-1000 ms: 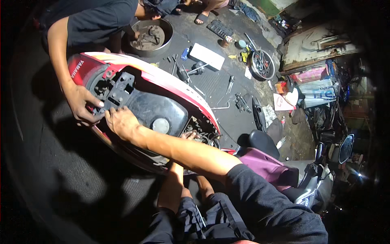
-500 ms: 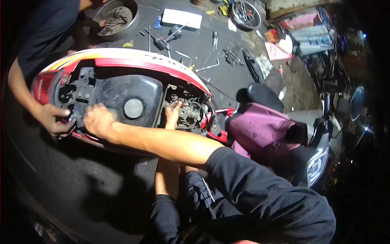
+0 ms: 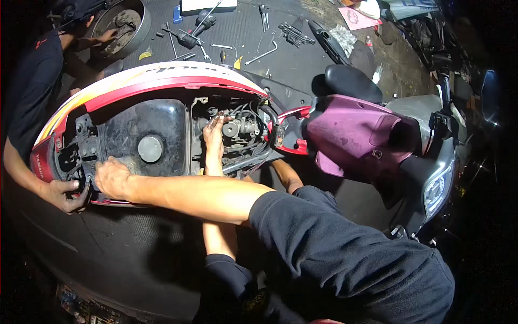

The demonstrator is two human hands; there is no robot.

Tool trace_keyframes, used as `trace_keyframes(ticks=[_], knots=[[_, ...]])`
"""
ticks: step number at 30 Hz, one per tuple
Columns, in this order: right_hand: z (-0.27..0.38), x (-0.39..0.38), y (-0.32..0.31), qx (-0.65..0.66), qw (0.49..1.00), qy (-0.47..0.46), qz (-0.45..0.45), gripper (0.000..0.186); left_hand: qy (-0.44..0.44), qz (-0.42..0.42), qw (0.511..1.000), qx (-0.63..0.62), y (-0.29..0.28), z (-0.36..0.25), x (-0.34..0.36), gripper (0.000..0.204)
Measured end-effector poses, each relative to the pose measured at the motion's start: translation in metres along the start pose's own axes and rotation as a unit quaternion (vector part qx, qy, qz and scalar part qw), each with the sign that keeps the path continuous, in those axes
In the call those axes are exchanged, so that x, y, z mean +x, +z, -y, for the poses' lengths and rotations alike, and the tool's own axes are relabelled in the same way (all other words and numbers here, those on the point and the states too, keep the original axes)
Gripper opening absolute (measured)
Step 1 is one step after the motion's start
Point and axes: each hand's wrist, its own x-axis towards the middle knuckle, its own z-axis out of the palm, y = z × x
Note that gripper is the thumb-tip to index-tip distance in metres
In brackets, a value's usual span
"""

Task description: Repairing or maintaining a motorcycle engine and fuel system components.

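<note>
The scooter's open body [image 3: 178,85] lies lengthwise before me, its seat off, showing a black fuel tank [image 3: 116,141] with a round grey cap [image 3: 150,149]. My right arm crosses over it; my right hand [image 3: 112,180] is a closed fist at the tank's rear edge, beside the tail bracket [image 3: 86,137]. Anything inside that fist is hidden. Beneath that arm, my left hand [image 3: 214,136] reaches up into the engine bay. Its bent fingertips are together against a part beside a round metal piece [image 3: 231,128], too small to make out. A co-worker's hand [image 3: 66,195] grips near the red tail.
Pliers, wrenches and a black power tool [image 3: 189,39] lie on the dark floor beyond the scooter. Another hand [image 3: 109,35] is in a round metal basin [image 3: 147,29]. A second, purple-fronted scooter [image 3: 345,127] with a mirror [image 3: 490,96] stands close on the right.
The view has shifted, bringing the co-worker's head and more of the purple scooter into sight. Both my hands stay at about the same places on the scooter.
</note>
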Motion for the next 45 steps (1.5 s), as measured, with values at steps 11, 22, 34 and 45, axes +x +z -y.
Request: trace_keyframes(ticks=[11,22,34,45], knots=[[-0.01,-0.001,0.008,-0.086,0.985,-0.095,-0.119,0.033,0.017,-0.017,0.998,0.058,0.002,0.002,0.004,0.016],[-0.007,-0.003,-0.006,-0.019,0.993,-0.013,-0.116,0.03,0.044,-0.021,0.999,0.005,0.014,0.0,0.003,0.016],[0.006,0.006,-0.019,-0.17,0.984,-0.049,0.027,0.023,0.039,-0.027,0.998,0.033,0.005,0.007,0.009,0.016],[-0.011,0.004,-0.012,-0.062,0.996,-0.069,0.0,0.026,0.041,0.011,0.999,-0.033,0.016,0.011,0.013,0.014]])
